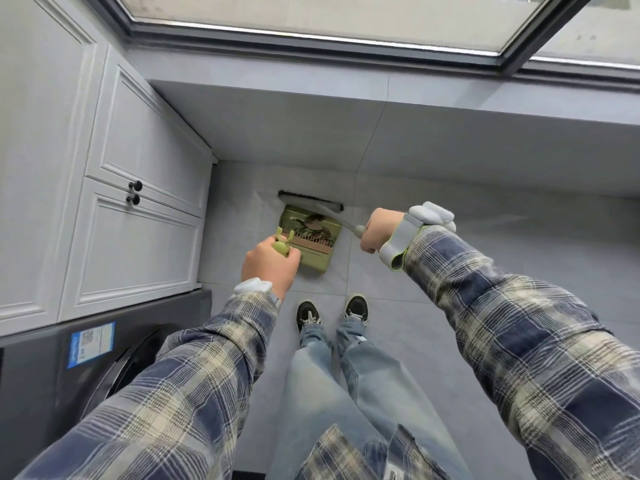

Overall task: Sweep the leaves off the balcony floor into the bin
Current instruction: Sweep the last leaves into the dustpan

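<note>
- Our left hand (270,268) grips the green dustpan (314,260) by its handle, fingers (293,258) curled round it.
- Our right hand (379,230) clenches the broom (311,200).
- Leaves (317,225) lie inside the dustpan on the floor (388,306).

Dustpan handle (282,245) mostly buried in left hand (268,268) grip; I see only forked green tip. Broom shaft (341,220) blurred, upper end lost inside right hand (379,230) fist. Leaves (313,225) in dustpan (311,237) smeared together; I cannot count them. Washing machine (104,368) cut by left edge, lower part behind left sleeve (156,393). Its label (90,342) print too small to read. Window (311,15) cropped at top edge.
</note>
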Demonstrator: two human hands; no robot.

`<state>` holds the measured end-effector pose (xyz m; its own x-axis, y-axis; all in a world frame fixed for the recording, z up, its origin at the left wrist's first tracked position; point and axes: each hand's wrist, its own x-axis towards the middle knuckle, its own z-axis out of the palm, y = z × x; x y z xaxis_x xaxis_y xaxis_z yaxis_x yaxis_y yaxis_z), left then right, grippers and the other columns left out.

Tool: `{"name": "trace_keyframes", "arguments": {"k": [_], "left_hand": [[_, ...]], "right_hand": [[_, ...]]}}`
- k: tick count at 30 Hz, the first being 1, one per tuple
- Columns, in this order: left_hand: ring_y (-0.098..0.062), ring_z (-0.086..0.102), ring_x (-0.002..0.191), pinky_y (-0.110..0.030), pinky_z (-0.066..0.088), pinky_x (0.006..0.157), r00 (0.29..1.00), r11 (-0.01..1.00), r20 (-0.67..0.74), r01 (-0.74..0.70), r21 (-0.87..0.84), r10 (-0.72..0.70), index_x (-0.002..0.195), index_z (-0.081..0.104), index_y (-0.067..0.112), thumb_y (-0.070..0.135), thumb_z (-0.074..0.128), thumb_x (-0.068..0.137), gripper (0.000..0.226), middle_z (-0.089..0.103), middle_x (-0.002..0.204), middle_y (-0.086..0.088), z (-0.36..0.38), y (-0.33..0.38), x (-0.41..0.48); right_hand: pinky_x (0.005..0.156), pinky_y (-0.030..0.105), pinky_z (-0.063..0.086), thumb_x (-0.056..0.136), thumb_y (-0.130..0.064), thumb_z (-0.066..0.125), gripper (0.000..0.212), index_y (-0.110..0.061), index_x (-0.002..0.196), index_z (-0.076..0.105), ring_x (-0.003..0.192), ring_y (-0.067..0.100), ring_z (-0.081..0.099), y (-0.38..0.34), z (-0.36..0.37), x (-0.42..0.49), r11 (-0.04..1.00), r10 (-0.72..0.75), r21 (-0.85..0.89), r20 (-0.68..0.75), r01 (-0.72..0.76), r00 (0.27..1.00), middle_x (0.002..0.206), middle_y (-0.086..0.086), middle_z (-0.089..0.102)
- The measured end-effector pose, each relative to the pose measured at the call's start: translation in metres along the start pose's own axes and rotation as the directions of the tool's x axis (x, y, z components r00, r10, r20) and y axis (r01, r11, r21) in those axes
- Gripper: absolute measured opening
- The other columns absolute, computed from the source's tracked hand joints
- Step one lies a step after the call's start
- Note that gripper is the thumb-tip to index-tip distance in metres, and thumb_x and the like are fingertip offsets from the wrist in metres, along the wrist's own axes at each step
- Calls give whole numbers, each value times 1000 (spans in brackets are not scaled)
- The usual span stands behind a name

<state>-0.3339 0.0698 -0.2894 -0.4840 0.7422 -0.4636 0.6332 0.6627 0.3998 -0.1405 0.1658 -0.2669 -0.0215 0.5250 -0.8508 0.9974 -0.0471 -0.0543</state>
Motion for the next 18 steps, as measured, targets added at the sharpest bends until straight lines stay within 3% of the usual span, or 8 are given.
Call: {"name": "trace_keyframes", "arguments": {"k": [3,9,14,16,18], "left_hand": [[-29,48,71,-27,37,64,1000,1000,3,1,-5,-1,94,70,21,32,61,83,18,60,73,-4,0,0,0],[-28,52,70,-26,37,62,1000,1000,13,-17,-3,17,92,70,20,33,60,84,18,58,70,-1,2,-2,-1],[-27,48,69,-26,36,63,999,999,0,-32,-2,32,91,69,19,31,60,85,16,55,70,-1,2,-3,2],[-27,48,69,-27,35,62,999,999,5,-47,10,47,89,68,20,31,60,85,14,55,71,-1,2,-4,2],[-27,49,69,-27,35,62,999,999,7,-53,-1,53,88,67,21,30,60,84,12,56,70,-1,3,-3,2]], "right_hand": [[61,31,46,55,-15,61,4,-16,58,59,51,22,53,2,-28,-8,997,20,72,47,-23,999,52,-1,56],[65,28,45,72,-9,60,1,-10,71,61,63,24,56,-11,-49,-31,982,27,185,21,-30,999,66,5,58],[49,21,35,85,-8,59,18,-8,69,52,53,18,49,-21,-19,-24,988,18,154,-1,-17,1000,64,2,54],[52,20,36,81,-10,60,15,-10,69,52,53,18,50,-22,-10,-24,996,9,89,0,-9,1000,63,1,55],[67,23,46,67,-11,61,7,-14,67,55,56,18,56,-21,-1,-22,998,-8,61,29,6,1000,60,0,59]]}}
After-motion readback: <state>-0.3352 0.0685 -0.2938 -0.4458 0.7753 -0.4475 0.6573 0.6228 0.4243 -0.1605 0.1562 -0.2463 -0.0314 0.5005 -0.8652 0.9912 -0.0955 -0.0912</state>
